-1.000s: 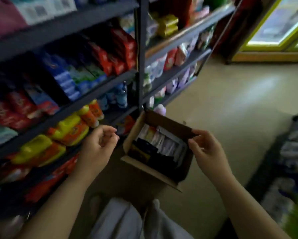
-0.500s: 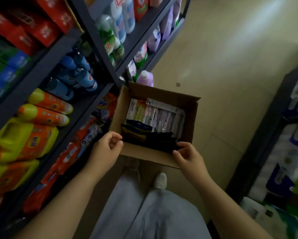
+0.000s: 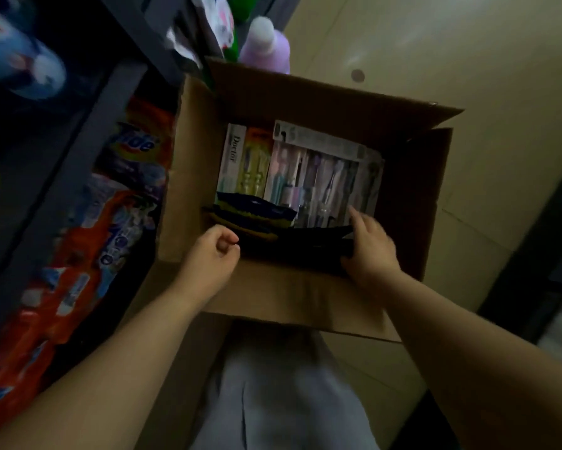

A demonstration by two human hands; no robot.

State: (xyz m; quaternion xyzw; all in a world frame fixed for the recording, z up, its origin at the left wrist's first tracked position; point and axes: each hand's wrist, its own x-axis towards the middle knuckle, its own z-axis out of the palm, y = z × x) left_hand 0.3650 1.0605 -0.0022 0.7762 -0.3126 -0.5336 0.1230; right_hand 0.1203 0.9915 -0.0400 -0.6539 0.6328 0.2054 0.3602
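Observation:
An open cardboard box (image 3: 409, 203) sits on the floor in front of me. Inside lie toothbrush packs (image 3: 308, 177) at the far side and a stack of dark packets (image 3: 292, 245) at the near side. My right hand (image 3: 369, 246) reaches into the box and grips the right end of the dark packets, thumb on top. My left hand (image 3: 213, 254) hovers at the box's near left edge with fingers loosely curled, holding nothing.
A dark metal shelf (image 3: 87, 125) runs along the left, with orange detergent bags (image 3: 87, 241) on the bottom level and a blue bottle (image 3: 16, 63) above. A purple bottle (image 3: 266, 43) stands behind the box. Beige floor (image 3: 468, 60) lies to the right.
The view has tilted down and closed in on the box. My right hand went from the box's near rim into the box and took hold of the dark packets. My left hand stayed curled at the left edge.

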